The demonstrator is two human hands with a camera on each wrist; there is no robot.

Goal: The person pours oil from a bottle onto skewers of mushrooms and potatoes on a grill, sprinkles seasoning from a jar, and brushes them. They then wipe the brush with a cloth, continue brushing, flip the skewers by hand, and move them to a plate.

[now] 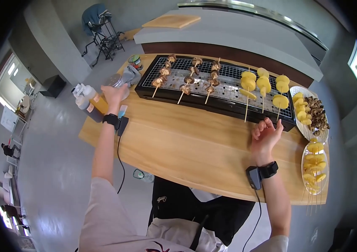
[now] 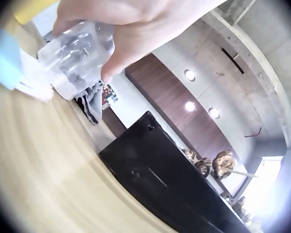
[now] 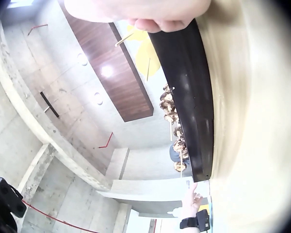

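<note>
One clear jar (image 2: 70,60), upper left, grasped by the left hand (image 1: 114,94), looks light but slick, best held round its sides; the right hand (image 1: 266,137) is empty.

left hand (image 1: 114,93) grips; right hand (image 1: 265,136) lies palm up.

In my head view, taking clock directions from the middle of the smooth, satiny wooden tabletop (image 1: 178,143), I see the grill's black casing (image 2: 155,170), smooth with a slight gloss, and metal mesh (image 1: 182,64) at 12, a glossy transparent container (image 1: 114,80) at 10, smooth plastic bottles (image 1: 90,93) at 9, and a matt cloth sleeve (image 1: 103,210) at 8.
</note>
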